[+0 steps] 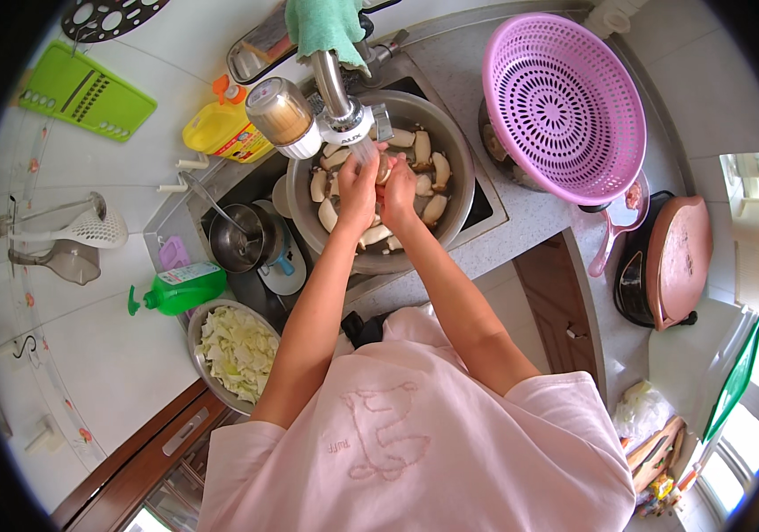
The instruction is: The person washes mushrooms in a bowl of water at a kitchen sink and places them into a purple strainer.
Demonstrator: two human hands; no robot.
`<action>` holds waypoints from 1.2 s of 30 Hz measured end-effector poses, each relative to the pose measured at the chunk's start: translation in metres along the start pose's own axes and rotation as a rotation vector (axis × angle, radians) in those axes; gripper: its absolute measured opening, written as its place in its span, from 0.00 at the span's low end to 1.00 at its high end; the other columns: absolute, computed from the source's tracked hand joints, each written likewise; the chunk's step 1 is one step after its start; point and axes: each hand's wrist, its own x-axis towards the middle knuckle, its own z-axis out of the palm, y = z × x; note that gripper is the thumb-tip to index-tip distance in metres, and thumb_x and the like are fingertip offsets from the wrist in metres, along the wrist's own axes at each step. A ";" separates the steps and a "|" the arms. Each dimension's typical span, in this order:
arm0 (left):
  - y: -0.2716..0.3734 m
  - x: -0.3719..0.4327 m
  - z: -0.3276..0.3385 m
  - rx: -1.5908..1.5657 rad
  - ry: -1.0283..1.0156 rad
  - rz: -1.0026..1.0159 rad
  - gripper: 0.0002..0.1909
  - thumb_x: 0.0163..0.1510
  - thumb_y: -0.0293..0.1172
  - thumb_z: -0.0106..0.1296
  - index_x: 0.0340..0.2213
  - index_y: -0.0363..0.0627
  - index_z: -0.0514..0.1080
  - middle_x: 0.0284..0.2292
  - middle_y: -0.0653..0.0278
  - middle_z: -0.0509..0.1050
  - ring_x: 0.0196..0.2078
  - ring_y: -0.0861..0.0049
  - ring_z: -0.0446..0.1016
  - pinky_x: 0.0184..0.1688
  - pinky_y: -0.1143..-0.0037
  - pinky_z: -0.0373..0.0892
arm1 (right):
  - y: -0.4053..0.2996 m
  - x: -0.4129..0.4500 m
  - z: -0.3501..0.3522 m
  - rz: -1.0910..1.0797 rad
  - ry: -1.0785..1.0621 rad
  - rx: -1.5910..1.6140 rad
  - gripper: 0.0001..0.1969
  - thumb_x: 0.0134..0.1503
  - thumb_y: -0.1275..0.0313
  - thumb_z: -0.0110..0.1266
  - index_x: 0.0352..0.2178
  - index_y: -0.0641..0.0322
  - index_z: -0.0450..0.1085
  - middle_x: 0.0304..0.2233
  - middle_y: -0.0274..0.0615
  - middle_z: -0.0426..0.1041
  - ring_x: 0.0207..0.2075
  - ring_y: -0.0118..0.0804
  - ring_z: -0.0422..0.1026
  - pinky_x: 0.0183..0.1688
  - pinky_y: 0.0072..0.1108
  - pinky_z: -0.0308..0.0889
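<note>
My left hand [357, 196] and my right hand [398, 194] come together under the faucet [347, 126], both closed around a pale mushroom [384, 170]. Water runs from the spout onto the fingers of my left hand. Below them is a wide metal basin [466, 179] set over the sink. Several whole mushrooms [441, 171], pale with brown caps, lie in it around my hands. A filter cartridge [279, 116] sticks out from the faucet's left side. My fingers cover part of the held mushroom.
A pink plastic colander [625, 153] rests tilted on the right counter. Near it are a pink handled strainer [605, 243] and a pink-lidded electric pan [682, 263]. On the left stand a small metal pot [236, 238], a green soap bottle [188, 288] and a bowl of chopped cabbage [238, 349].
</note>
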 end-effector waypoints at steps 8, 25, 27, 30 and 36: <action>0.003 -0.003 -0.006 -0.001 0.018 0.020 0.13 0.58 0.34 0.48 0.41 0.40 0.68 0.31 0.63 0.72 0.35 0.80 0.72 0.39 0.79 0.69 | -0.004 -0.009 0.007 0.057 -0.005 -0.013 0.20 0.64 0.56 0.31 0.30 0.58 0.65 0.25 0.37 0.69 0.20 0.29 0.67 0.20 0.21 0.65; 0.009 0.002 0.002 0.126 0.015 -0.084 0.12 0.57 0.32 0.47 0.41 0.39 0.69 0.33 0.63 0.74 0.37 0.81 0.73 0.41 0.80 0.68 | 0.000 0.007 -0.006 0.173 -0.148 0.108 0.15 0.64 0.58 0.31 0.27 0.48 0.62 0.16 0.25 0.61 0.11 0.20 0.53 0.12 0.15 0.47; 0.008 0.004 0.000 0.041 -0.010 -0.113 0.12 0.57 0.33 0.47 0.41 0.39 0.69 0.34 0.62 0.74 0.37 0.79 0.73 0.42 0.79 0.68 | -0.001 0.008 -0.009 0.179 -0.148 0.104 0.16 0.64 0.58 0.31 0.26 0.49 0.62 0.16 0.26 0.60 0.11 0.20 0.52 0.12 0.15 0.46; 0.010 0.007 -0.006 -0.046 -0.074 -0.179 0.12 0.57 0.32 0.48 0.40 0.39 0.70 0.34 0.61 0.75 0.37 0.76 0.74 0.43 0.76 0.68 | -0.002 0.008 -0.015 0.157 -0.165 0.087 0.13 0.63 0.61 0.32 0.26 0.49 0.61 0.15 0.27 0.59 0.11 0.20 0.52 0.12 0.15 0.45; 0.010 0.012 -0.009 0.072 -0.081 -0.244 0.11 0.56 0.35 0.48 0.35 0.39 0.70 0.31 0.62 0.74 0.37 0.75 0.74 0.42 0.75 0.68 | -0.003 0.003 -0.016 0.051 -0.138 -0.028 0.12 0.62 0.66 0.34 0.26 0.54 0.62 0.15 0.30 0.59 0.11 0.21 0.54 0.12 0.15 0.47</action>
